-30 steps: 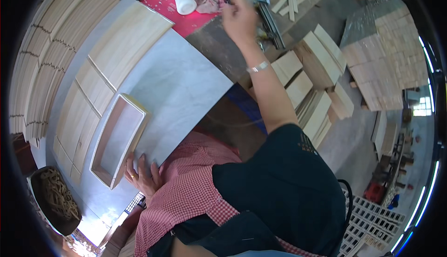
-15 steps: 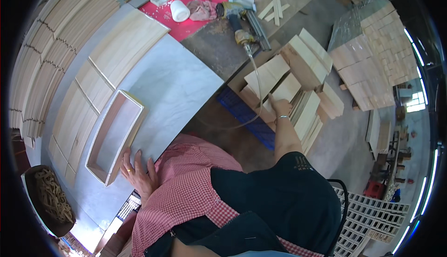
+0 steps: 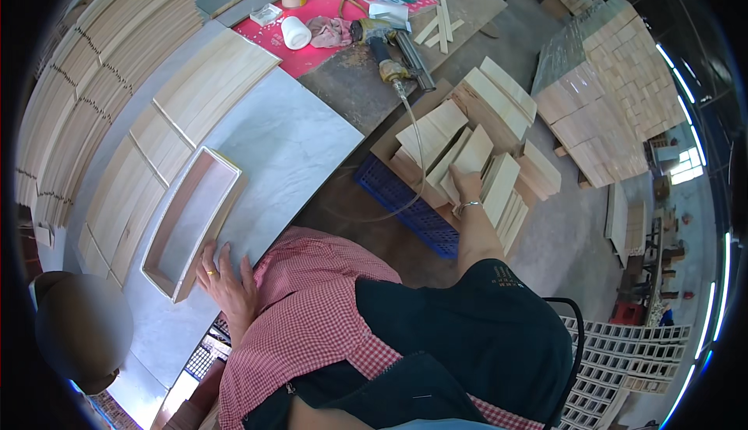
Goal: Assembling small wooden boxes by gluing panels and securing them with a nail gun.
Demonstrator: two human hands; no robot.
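Workshop, two surfaces in play: the wearer's right hand [image 3: 467, 186] reaches into a packed box [image 3: 385, 148] seated in a blue crate [image 3: 407, 216], while the left hand [image 3: 231, 283] rests by the near edge of a pale bench [image 3: 300, 122]. Directly at the right hand's fingers, toward the box's far rim, a board [image 3: 473, 149] sits tilted among others, its near end by the thumb and its long axis apparently leading away from the crate's visible blue side. The fingertips are lost among the boards, so whether they have closed on this one cannot be told. The right hand is by far the nearer to it; the left is well apart, across the gap between crate and bench. On the bench, set in from the near edge, lies an open wooden frame [image 3: 220, 213], its long axis roughly following that edge, one end pointing up toward the red sheet [image 3: 323, 1] past the bench's upper end, the other toward the bench's lower end. The left hand, fingers loosely spread and gripping nothing, lies at the frame's lower end, against or just beside its outer wall.
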